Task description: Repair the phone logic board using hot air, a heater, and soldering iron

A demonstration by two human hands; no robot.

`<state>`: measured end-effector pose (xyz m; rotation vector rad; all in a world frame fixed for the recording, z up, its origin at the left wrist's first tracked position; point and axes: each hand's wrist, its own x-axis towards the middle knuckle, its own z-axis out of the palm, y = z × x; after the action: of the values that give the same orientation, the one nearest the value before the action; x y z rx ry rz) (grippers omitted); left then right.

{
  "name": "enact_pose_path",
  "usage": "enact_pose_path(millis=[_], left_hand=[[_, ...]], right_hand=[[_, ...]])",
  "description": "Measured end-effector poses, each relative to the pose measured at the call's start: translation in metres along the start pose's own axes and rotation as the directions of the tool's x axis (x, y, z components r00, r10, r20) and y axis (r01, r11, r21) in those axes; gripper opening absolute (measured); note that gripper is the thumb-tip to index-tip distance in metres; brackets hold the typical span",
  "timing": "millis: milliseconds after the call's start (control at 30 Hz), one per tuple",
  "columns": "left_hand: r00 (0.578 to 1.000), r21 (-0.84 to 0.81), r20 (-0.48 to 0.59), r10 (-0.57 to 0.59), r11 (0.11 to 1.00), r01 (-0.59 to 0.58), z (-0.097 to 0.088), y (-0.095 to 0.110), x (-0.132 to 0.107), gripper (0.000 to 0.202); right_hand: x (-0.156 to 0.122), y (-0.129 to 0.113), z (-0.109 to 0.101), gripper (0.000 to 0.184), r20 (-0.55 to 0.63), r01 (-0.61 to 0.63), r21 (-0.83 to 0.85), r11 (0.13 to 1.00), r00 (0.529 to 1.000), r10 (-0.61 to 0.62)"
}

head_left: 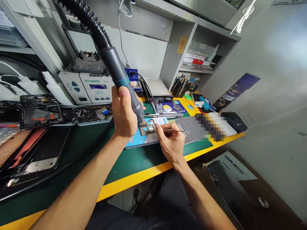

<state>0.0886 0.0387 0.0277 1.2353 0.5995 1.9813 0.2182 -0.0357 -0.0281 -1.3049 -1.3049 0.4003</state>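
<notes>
My left hand [125, 113] is wrapped round the grey handle of a hot air gun [115, 65], which tilts down with its metal nozzle just over a phone circuit board [147, 128]. Whether the nozzle touches the board I cannot tell. The board lies on a light blue and white pad [133, 140]. From the right, my right hand [171, 139] pinches a pair of thin tweezers [174, 130]; their tips are hidden near the board's right edge. Behind the board lies a grey pen-like tool [168, 115].
A hot air station [86, 86] stands at the back left, beside opened phones [40, 111]. A black hose [88, 22] hangs overhead, and a cable [79, 156] crosses the green mat. At the right are a perforated metal plate [189, 127] and a spray can [236, 91].
</notes>
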Motion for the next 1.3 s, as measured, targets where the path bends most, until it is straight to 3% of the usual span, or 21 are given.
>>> enact_pose_path(millis=[433, 867, 1133, 1300], left_hand=[[0.999, 0.01, 0.005, -0.043, 0.999, 0.043, -0.0009, -0.0009, -0.0018, 0.046], [0.999, -0.006, 0.0, -0.037, 0.999, 0.037, -0.0008, -0.002, -0.0034, 0.043], [1.0, 0.026, 0.012, -0.022, 0.999, 0.021, -0.0015, -0.0022, -0.0039, 0.041], [1.0, 0.031, 0.017, -0.026, 0.999, 0.025, -0.0016, -0.0028, -0.0046, 0.041]], right_hand=[[-0.0051, 0.0018, 0.0031, 0.016, -0.082, 0.177, -0.088, 0.98, 0.979, -0.184], [-0.0074, 0.0036, 0.0036, 0.013, -0.051, 0.323, -0.247, 0.914, 0.937, -0.345], [-0.0084, 0.0034, 0.001, 0.002, 0.04, 0.395, -0.187, 0.9, 0.918, -0.395], [-0.0085, 0.0004, 0.0002, 0.004, 0.019, 0.386, -0.128, 0.914, 0.922, -0.387]])
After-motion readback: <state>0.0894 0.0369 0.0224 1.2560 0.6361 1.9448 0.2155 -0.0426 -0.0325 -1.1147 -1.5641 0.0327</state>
